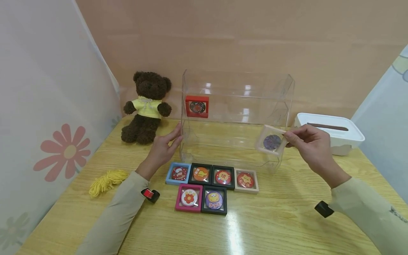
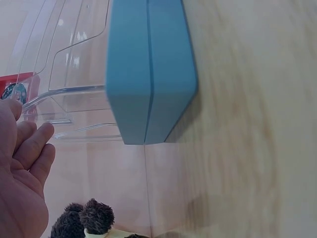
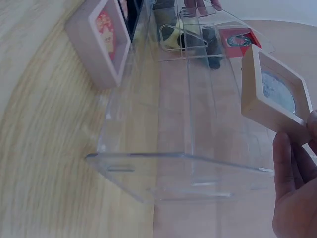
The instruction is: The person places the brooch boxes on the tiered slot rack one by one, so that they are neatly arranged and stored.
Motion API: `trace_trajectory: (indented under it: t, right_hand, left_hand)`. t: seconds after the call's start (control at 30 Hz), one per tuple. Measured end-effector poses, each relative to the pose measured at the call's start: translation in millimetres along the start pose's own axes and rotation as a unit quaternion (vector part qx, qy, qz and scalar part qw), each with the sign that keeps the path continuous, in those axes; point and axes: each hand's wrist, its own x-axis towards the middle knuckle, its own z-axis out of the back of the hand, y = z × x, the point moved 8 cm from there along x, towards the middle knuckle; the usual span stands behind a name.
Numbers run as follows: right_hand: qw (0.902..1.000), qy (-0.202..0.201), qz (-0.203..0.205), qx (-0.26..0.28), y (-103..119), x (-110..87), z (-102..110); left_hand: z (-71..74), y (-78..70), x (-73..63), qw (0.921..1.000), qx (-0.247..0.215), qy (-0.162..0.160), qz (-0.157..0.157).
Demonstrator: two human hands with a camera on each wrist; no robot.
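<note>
Between the thumb and fingers of my right hand point(image 1: 310, 147) is a pale pink square frame point(image 1: 262, 139) with a dark round badge inside. The right wrist view shows the frame point(image 3: 255, 89) tilted, in front of a clear acrylic display rack point(image 1: 229, 131). Fairly straight fingers of my left hand point(image 1: 164, 147) touch the rack's left side. On the rack's upper left stands a red frame point(image 1: 197, 116) with a dark badge. Several framed badges lie in two rows before the rack, among them a light blue frame point(image 1: 169, 173) and a magenta frame point(image 1: 177, 205).
A brown teddy bear point(image 1: 147, 106) in a yellow top sits at the back left. Yellow cord point(image 1: 106, 182) lies bundled near the table's left edge. To the rack's right stands a white tissue box point(image 1: 350, 136). A peach backdrop point(image 1: 239, 35) hangs behind.
</note>
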Motion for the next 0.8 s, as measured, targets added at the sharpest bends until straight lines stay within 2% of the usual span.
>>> trace_trajectory:
  t: [0.13,0.33,0.57,0.8]
  right_hand:
    - [0.9999,-0.013,-0.003,0.007,1,9.8,-9]
    - [0.9971,-0.036,-0.013,0.066,-3,20.9,-20]
    - [0.9942,-0.060,-0.025,0.085,-7,31.1,-28]
    - [0.9885,-0.084,-0.017,0.124,-11,37.3,-37]
  left_hand:
    - [0.1,0.4,0.1,1.0000,-0.005,-0.004,-0.005]
    - [-0.2,0.4,0.3,0.9999,-0.009,-0.003,-0.005]
    - [1.2,-1.6,0.3,0.9999,-0.008,-0.005,-0.004]
    - [0.2,0.4,0.3,1.0000,0.000,0.002,-0.001]
